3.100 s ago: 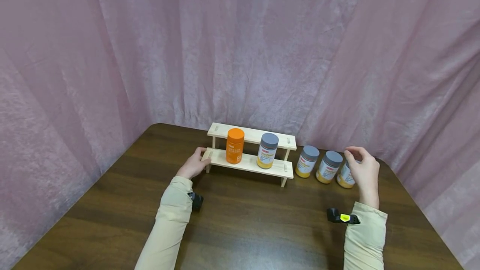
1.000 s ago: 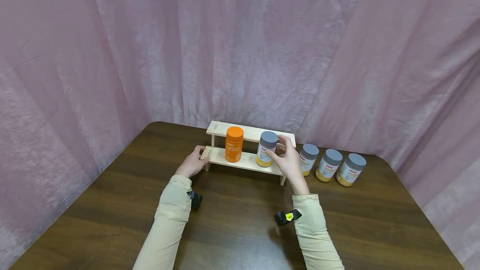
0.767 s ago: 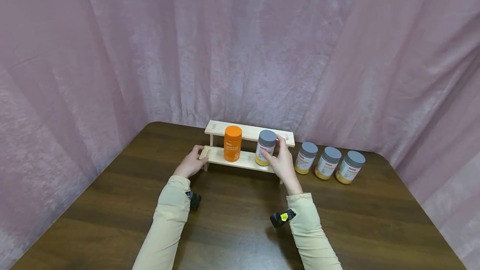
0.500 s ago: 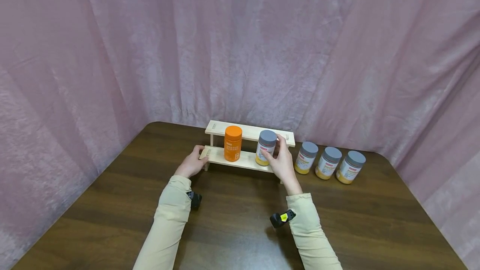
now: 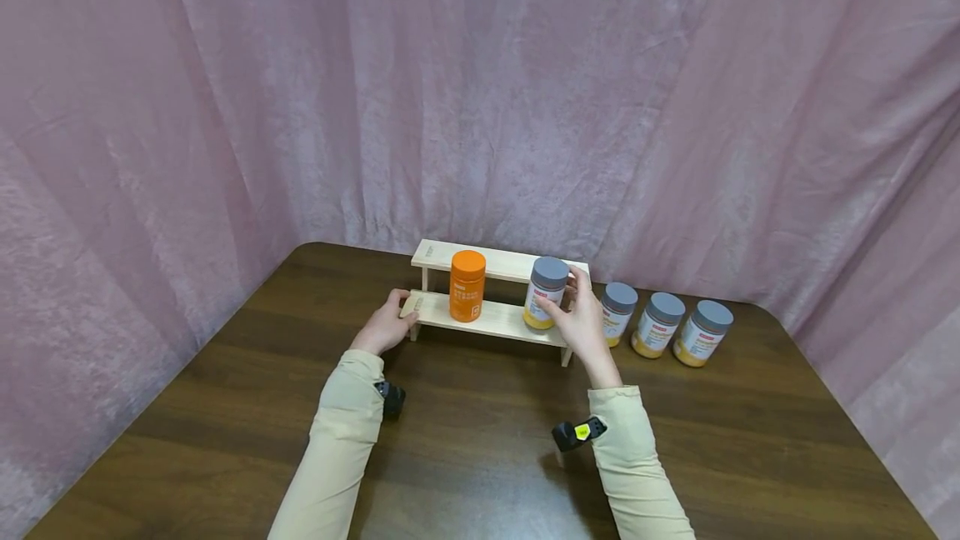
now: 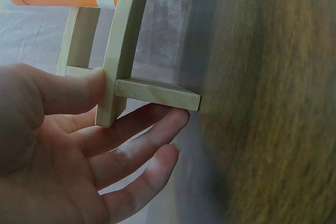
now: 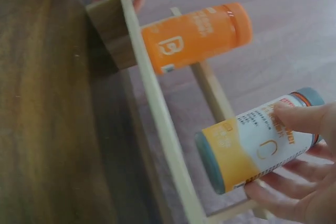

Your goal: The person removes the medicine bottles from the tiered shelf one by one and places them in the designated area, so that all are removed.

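A two-tier wooden display rack (image 5: 497, 320) stands at the back of the table. My left hand (image 5: 382, 328) grips the left end of its lower shelf, thumb on top and fingers underneath, as the left wrist view shows. On that shelf an orange pill bottle (image 5: 467, 290) stands upright. My right hand (image 5: 585, 327) holds a grey-lidded pill bottle (image 5: 540, 297) with a white and yellow label over the shelf's right part. In the right wrist view the thumb lies across the label (image 7: 265, 135) and the fingers go behind; the bottle's grey base shows there, tilted in that view.
Three more grey-lidded bottles, the near-left one (image 5: 617, 315) partly behind my right hand, the middle one (image 5: 657, 327) and the outer one (image 5: 702, 335), stand in a row right of the rack. A pink curtain (image 5: 480, 90) hangs behind the brown table (image 5: 465, 440).
My right hand has come from the row of bottles to the rack and taken hold of the grey-lidded bottle there. Since half a second ago, both have shifted slightly right. The left hand stays put.
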A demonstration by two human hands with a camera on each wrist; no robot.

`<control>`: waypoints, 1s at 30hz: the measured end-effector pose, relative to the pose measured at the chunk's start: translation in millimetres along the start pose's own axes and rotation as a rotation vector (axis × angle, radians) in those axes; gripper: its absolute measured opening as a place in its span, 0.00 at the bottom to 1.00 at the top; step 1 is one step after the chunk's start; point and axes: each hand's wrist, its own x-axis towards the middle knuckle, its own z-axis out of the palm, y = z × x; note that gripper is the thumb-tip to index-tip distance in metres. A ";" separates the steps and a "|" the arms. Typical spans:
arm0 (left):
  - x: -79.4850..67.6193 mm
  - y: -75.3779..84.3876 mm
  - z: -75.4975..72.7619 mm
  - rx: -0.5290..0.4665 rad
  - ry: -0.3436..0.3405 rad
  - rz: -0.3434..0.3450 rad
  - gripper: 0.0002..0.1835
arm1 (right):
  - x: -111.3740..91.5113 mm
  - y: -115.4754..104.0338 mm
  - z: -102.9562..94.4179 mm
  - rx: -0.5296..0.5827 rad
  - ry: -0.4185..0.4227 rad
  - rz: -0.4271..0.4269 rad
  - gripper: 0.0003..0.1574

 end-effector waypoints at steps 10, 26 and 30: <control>-0.2 0.7 -1.2 0.007 0.004 0.003 0.27 | 0.8 -10.1 -33.0 -0.050 -0.044 0.078 0.48; 2.0 -1.7 1.1 -0.011 -0.001 -0.001 0.28 | -2.0 -6.1 -79.1 -0.080 -0.067 0.194 0.45; 1.9 -1.3 1.1 -0.018 -0.008 -0.004 0.28 | -1.8 -1.8 -86.7 -0.082 -0.064 0.230 0.46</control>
